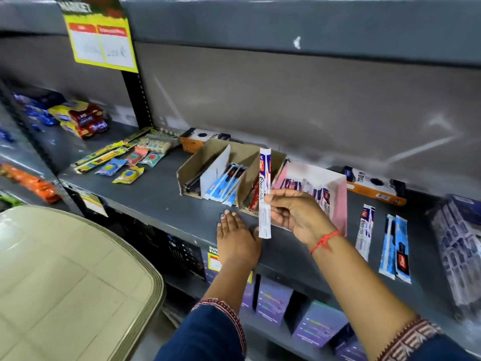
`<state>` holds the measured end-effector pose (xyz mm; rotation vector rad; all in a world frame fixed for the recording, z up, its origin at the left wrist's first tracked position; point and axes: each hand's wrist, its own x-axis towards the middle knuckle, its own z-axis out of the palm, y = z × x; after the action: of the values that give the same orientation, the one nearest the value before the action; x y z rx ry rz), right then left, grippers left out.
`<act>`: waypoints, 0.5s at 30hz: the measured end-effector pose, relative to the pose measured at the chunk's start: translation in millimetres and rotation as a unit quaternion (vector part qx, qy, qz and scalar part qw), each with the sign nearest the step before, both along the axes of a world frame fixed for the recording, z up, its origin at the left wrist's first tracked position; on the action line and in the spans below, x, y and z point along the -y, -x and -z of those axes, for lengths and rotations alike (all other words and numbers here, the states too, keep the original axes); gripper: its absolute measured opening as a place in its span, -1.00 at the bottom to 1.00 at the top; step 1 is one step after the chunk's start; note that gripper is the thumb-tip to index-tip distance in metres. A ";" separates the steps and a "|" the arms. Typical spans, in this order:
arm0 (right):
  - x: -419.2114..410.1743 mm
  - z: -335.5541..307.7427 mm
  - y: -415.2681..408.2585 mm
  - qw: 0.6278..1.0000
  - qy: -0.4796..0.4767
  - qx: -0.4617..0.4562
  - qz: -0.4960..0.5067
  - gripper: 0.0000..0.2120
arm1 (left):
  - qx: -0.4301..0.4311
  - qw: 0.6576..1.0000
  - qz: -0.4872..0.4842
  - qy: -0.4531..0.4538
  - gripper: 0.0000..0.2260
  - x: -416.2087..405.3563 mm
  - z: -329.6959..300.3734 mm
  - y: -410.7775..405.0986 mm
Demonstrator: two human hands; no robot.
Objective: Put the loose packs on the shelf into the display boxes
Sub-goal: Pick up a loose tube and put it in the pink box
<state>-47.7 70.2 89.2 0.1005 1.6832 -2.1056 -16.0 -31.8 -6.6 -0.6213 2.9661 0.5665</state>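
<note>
Right hand pinches a white pack upright, hiding the pink box's front; left hand lies flat.

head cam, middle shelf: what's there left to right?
Red and yellow biscuit packs → small round-print sachets → brown divided display box → held white pack → pink display box → loose white pack → loose blue packs.

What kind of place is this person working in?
Most likely a shop aisle: grey metal shelves carry packaged snacks, cardboard display boxes of pen packs, and a yellow price sign hanging overhead.
</note>
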 end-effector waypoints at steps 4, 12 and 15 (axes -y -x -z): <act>26.0 2.2 10.5 0.999 -0.007 0.016 0.041 -0.77 | -0.009 1.000 0.002 0.014 -0.37 29.1 1.0 0.3; 26.0 15.3 32.5 0.983 -0.018 0.038 0.176 -0.77 | 0.006 1.000 0.016 0.014 -0.38 59.3 1.5 13.8; 10.9 14.4 42.9 0.972 -0.018 0.037 0.231 -0.76 | -0.001 1.000 0.022 0.015 -0.36 59.2 4.7 17.0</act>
<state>-90.5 59.4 74.7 0.6309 1.7827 -2.3569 -32.9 -91.0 -11.3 -0.5554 2.9869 0.5213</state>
